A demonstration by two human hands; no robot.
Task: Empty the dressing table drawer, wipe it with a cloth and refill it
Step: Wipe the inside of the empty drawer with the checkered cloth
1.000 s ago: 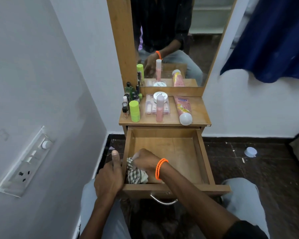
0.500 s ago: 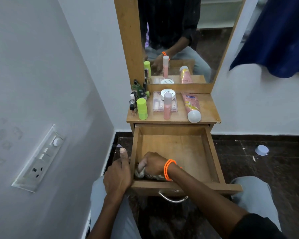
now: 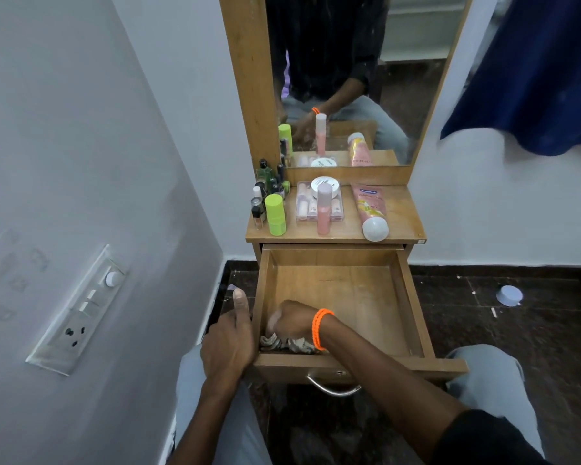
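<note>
The wooden drawer (image 3: 406, 297) of the dressing table stands pulled out, and nothing lies in it but a checked cloth (image 3: 287, 344). My right hand (image 3: 291, 318), with an orange band at the wrist, grips that cloth and presses it into the drawer's front left corner. My left hand (image 3: 230, 340) holds the drawer's left wall from outside, thumb pointing up along the edge. On the tabletop (image 3: 403, 209) stand a green bottle (image 3: 275, 214), a pink bottle (image 3: 324, 209), a clear cosmetics box (image 3: 304, 204), a white jar (image 3: 324, 186), a pink tube (image 3: 371, 209) and several small bottles (image 3: 265, 189).
A mirror (image 3: 349, 72) rises behind the tabletop. A white wall with a switch panel (image 3: 81, 310) runs close on the left. A blue cloth (image 3: 534, 72) hangs at the upper right. A small white cap (image 3: 509, 294) lies on the dark floor. My knees flank the drawer's metal handle (image 3: 332, 389).
My right hand has pushed the cloth down into the drawer's front left corner, so less of the cloth shows. My left hand has kept its hold on the drawer's side.
</note>
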